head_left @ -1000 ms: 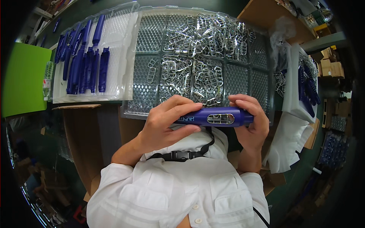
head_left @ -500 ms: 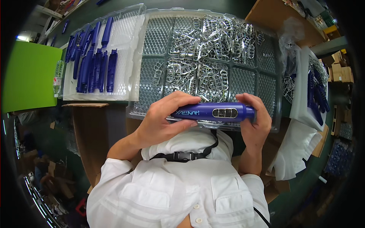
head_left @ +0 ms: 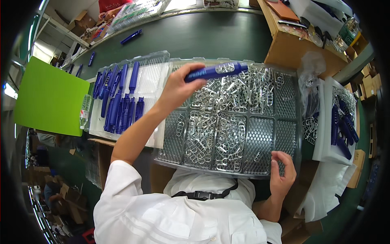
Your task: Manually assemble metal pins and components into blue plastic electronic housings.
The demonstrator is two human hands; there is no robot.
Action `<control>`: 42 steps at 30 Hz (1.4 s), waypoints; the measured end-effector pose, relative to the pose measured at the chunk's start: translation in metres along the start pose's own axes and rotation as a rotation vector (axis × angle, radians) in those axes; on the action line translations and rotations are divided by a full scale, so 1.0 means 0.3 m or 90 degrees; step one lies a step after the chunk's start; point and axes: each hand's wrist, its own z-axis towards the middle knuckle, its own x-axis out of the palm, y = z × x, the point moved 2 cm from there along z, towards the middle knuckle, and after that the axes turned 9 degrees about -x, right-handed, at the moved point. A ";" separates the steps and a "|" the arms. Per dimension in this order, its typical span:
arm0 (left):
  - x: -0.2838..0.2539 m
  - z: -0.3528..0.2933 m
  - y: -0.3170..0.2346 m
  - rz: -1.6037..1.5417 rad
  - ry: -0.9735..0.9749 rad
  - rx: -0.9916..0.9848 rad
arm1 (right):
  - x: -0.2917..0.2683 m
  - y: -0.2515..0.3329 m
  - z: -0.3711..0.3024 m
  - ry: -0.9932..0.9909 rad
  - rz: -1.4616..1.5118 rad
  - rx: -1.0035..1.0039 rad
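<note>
My left hand is closed round one end of a long blue plastic casing with pale lettering. A chrome frame sits in the casing's side near its free end. The casing is held above the far part of a clear compartment tray, over a heap of small chrome frames. At the tray's near right corner my right hand hovers with thumb and forefinger apart and nothing between them. Left of the main tray, several blue casings lie in rows in another clear tray.
A green panel and a clear bottle stand at the left. On the right, a white foam-lined box holds more blue casings and chrome frames. A wooden box is at the back right. Across the dark green table, another person's red sleeve shows.
My left hand has carried the casing up and away from my body, over the tray's far part. My right hand has let go of the casing's end and stayed near the tray's close edge.
</note>
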 end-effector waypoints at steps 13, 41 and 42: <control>-0.411 0.190 0.103 0.070 -0.350 0.137 | -0.046 0.025 -0.110 -0.031 -0.039 0.113; 0.052 -2.212 1.567 0.411 -0.274 -0.699 | 0.398 0.218 0.086 0.297 -0.112 -0.028; 0.043 -2.222 1.577 0.377 -0.382 -0.652 | 0.410 0.223 0.083 0.300 -0.100 -0.030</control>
